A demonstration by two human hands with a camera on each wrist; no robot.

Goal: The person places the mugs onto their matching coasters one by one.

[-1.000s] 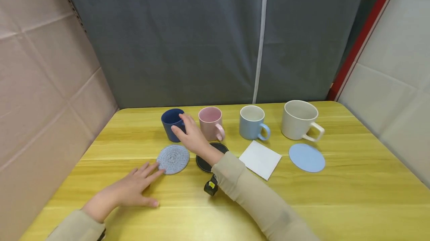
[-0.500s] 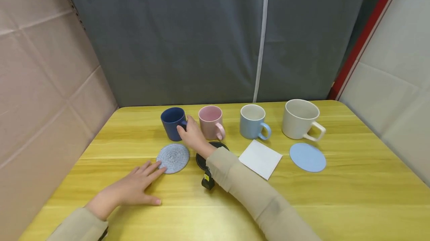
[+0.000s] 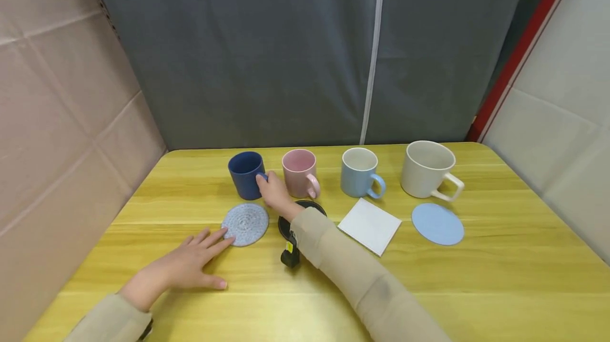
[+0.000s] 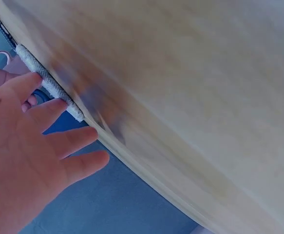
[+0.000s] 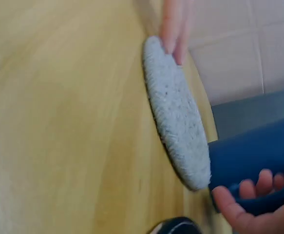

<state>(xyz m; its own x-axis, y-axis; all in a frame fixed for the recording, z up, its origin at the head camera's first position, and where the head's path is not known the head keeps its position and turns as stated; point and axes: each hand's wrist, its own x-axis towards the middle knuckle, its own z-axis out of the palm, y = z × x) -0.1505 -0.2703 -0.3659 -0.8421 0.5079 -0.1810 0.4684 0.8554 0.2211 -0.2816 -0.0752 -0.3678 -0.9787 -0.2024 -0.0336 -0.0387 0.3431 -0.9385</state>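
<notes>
My right hand (image 3: 276, 192) grips the handle of a dark blue mug (image 3: 245, 177), which stands upright at the left end of a row of mugs. In the right wrist view, curled fingers (image 5: 264, 183) show at the mug's handle. My left hand (image 3: 183, 267) is spread low over the table, its fingertips touching the near-left edge of a round grey-blue woven coaster (image 3: 245, 224). The left wrist view shows those fingers (image 4: 78, 141) stretched out beside the coaster's edge (image 4: 51, 84). A black round coaster (image 3: 285, 227) is partly hidden under my right forearm.
A pink mug (image 3: 298, 175), a light blue mug (image 3: 355, 180) and a large white mug (image 3: 424, 172) stand rightward along the wooden table (image 3: 500, 278). Before them lie a white square coaster (image 3: 370, 226) and a pale blue round one (image 3: 437, 224). A grey curtain (image 3: 267, 56) hangs behind.
My right hand has come down from above the dark blue mug's rim to its handle, and its fingers have closed there. The left hand stays nearly still at the woven coaster.
</notes>
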